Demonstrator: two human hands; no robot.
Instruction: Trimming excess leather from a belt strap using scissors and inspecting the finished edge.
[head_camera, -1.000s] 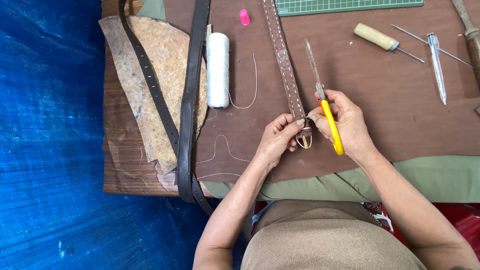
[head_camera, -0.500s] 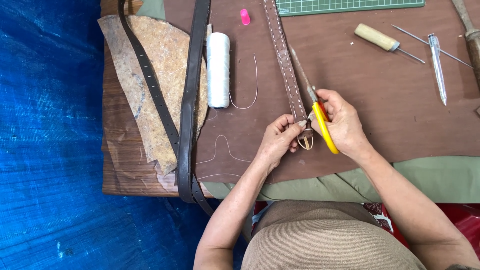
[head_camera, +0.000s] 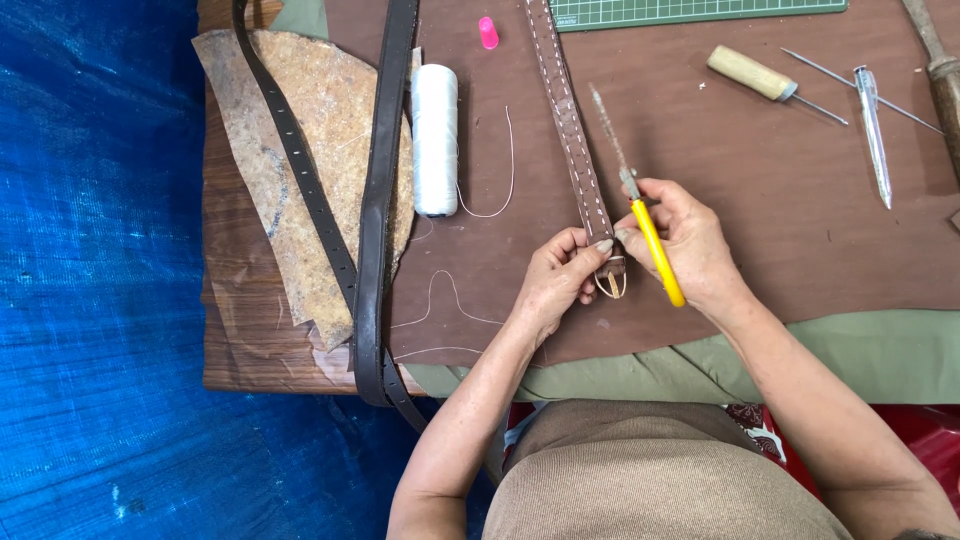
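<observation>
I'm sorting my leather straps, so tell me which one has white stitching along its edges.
The brown strap pinched at its end by the left hand; it runs straight up the mat. The two darker straps lying left of the white thread spool show none.

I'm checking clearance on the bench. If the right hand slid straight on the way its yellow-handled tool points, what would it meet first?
Probably nothing soon: the right hand aims the tool up-left along the stitched strap, towards the green mat.

Stitched leather strap (head_camera: 570, 130) matt; pliers (head_camera: 655, 245) glossy yellow plastic handles.

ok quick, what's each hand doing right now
Left hand: closed, pinching the end of the brown stitched strap.
Right hand: closed on the yellow-handled tool.
</observation>
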